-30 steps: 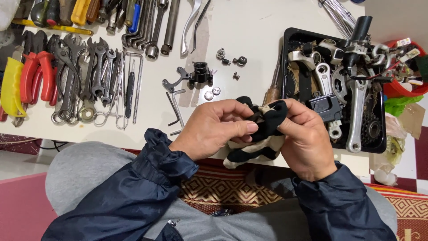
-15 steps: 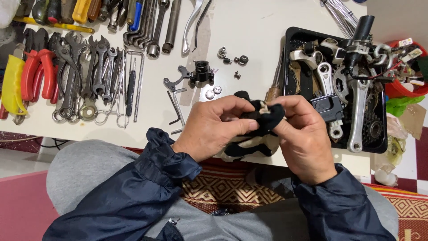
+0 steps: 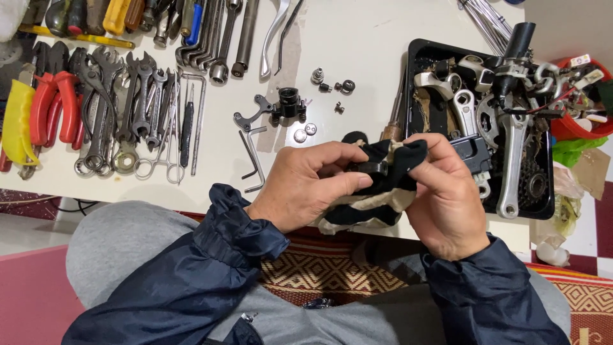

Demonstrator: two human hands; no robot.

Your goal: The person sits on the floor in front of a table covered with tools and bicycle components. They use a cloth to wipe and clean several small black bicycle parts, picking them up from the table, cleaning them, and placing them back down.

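Left hand [image 3: 306, 185] and right hand [image 3: 447, 198], fingers curled, pinching a black-and-cream rag [image 3: 377, 191] around a small dark part at the near edge of the white worktop [image 3: 357, 38], wrenches [image 3: 134, 108] far left, parts tray [image 3: 543, 211] right.

Black-and-cream striped rag [image 3: 377, 191], crumpled and bunched, is hanging just above the near edge of the white table [image 3: 357, 38]. A small black ring-shaped part [image 3: 368, 168] is nestling in its upper folds, partly wrapped; the rag's lower striped end is drooping past the table edge.
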